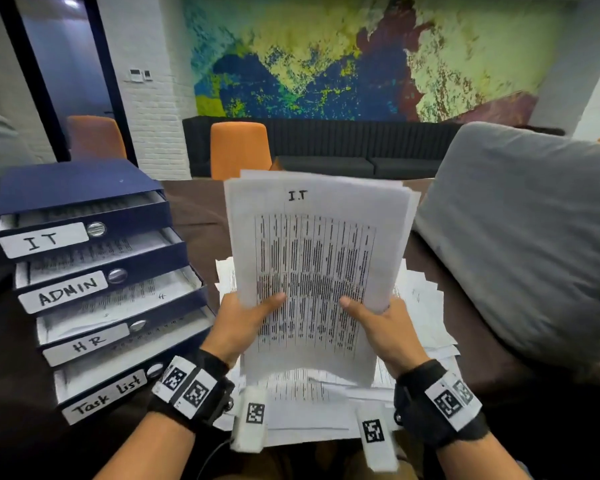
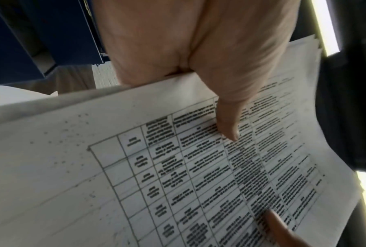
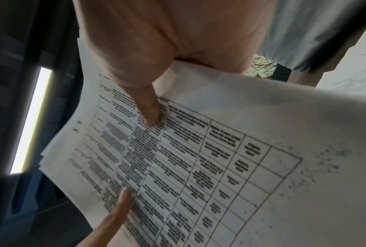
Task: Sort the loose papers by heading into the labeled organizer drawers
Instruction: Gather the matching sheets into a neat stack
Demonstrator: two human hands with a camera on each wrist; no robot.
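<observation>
Our left hand (image 1: 246,318) and right hand (image 1: 381,322) each pinch the lower edge of a sheaf of papers (image 1: 317,258) headed "I.T", thumbs on the front sheet, fingers hidden behind; we hold it upright above the loose pile (image 1: 426,327), right of the IT drawer (image 1: 49,239). We judge the sheets light, limp and prone to fanning, best gripped at both side edges

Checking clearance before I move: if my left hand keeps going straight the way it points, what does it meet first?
Apart from the IT-headed paper stack that the left hand grips, probably the orange chair beyond the table, though depth is unclear.
</observation>
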